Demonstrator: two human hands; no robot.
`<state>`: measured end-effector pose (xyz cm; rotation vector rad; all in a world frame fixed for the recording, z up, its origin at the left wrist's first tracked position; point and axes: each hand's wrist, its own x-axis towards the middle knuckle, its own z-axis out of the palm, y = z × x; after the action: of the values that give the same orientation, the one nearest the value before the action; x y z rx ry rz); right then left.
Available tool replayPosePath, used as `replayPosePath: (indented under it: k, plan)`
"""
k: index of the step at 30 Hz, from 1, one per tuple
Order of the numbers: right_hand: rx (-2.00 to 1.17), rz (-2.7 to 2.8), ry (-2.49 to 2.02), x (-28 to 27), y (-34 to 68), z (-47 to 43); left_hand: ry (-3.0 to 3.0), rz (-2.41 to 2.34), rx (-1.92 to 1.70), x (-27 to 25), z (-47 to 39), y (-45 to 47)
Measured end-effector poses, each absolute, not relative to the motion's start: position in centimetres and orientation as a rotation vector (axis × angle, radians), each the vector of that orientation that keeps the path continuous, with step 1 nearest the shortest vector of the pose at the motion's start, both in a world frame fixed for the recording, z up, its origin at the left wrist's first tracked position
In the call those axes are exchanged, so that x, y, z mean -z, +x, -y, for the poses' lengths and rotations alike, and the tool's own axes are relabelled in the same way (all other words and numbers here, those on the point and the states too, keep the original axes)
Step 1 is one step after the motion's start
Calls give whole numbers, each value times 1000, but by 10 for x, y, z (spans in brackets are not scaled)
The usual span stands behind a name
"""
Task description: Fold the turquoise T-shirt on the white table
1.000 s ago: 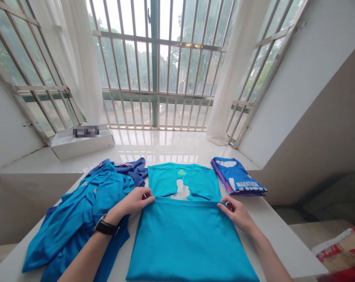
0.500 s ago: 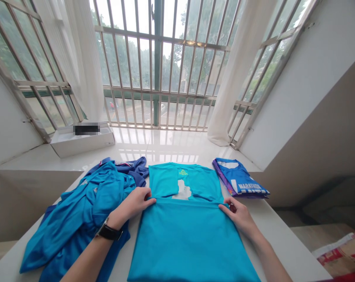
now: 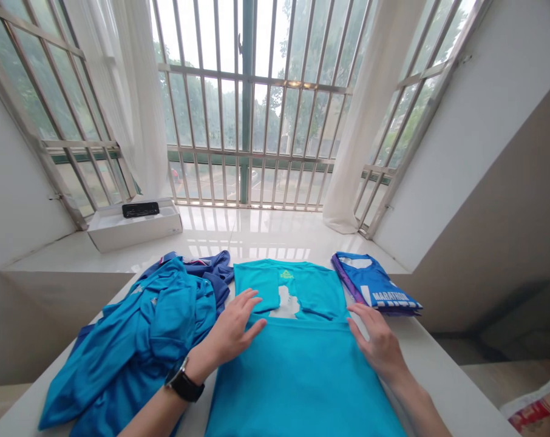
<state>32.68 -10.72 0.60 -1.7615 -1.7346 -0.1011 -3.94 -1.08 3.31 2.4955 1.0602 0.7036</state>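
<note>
Left hand [image 3: 234,331]: fingers spread, empty. Right hand [image 3: 377,340]: fingers parted, empty. Shirt [image 3: 302,379] lies under left fingers, beside right fingertips.

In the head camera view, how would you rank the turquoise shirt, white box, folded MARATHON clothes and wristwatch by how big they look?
1. Turquoise shirt, clearly largest even cut off by the bottom edge
2. White box and folded MARATHON clothes: too alike to rank
3. Wristwatch

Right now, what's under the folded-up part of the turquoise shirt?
On the turquoise shirt, a white patch shows down to the edge of the folded-up part; what lies beneath is covered.
</note>
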Motion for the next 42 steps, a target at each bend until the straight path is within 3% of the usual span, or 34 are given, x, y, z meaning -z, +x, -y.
replayPosePath:
  k: [4, 8, 15, 23, 31, 42]
  plan:
    - [-102, 2025, -1922, 3, 303, 107, 2670, -984, -410, -9, 17, -31]
    - [-210, 2115, -2113, 8, 294, 105, 2694, -1031, -345, -4, 12, -31]
    - [-201, 2176, -2142, 1, 298, 96, 2692, -1058, -316, -6, 8, -29]
    - [2, 2162, -1995, -5, 294, 108, 2728, -1052, -627, -21, 26, -32]
    - [-169, 2127, -2151, 8, 274, 142, 2756, -1076, -358, -1, 63, -40]
    - [-192, 2126, -2176, 4, 272, 141, 2743, -1072, -305, -7, 63, -40]
